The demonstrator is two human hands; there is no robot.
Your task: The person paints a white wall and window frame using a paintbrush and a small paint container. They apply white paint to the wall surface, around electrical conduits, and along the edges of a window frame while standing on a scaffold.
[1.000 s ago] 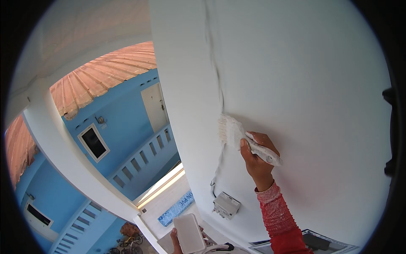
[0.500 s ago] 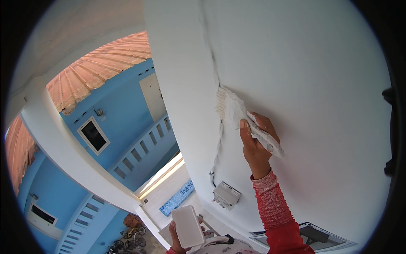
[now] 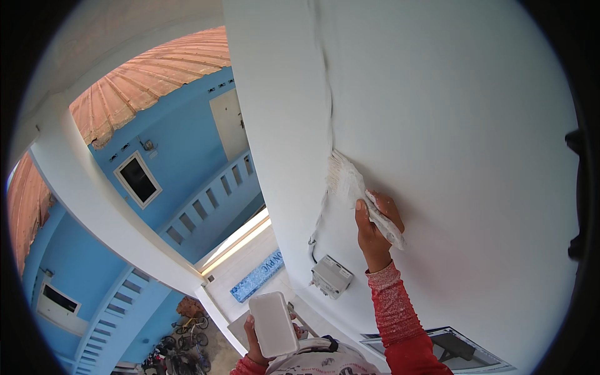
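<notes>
My right hand (image 3: 377, 226) is closed round the handle of a wide paintbrush (image 3: 347, 180) caked in white paint. Its bristles press on a white-coated cable (image 3: 327, 94) that runs down the pale wall (image 3: 462, 156). Low in the view, my left hand (image 3: 253, 340) grips a shallow rectangular white tub (image 3: 274, 325), its fingers showing on both sides. What the tub contains, if anything, cannot be made out. Below the brush, the cable's dark end enters a small grey box (image 3: 332, 277) fixed to the wall.
A framed window (image 3: 456, 350) lies low on the wall at right. To the left, past a white pillar (image 3: 119, 219), stands a blue building (image 3: 181, 147) with an orange roof (image 3: 153, 78). Motorbikes (image 3: 178, 353) are parked far below. A blue printed banner (image 3: 256, 275) lies beside the ledge.
The paintbrush and my right hand have moved down along the cable. My left hand still holds the tub, and the whole view has shifted slightly.
</notes>
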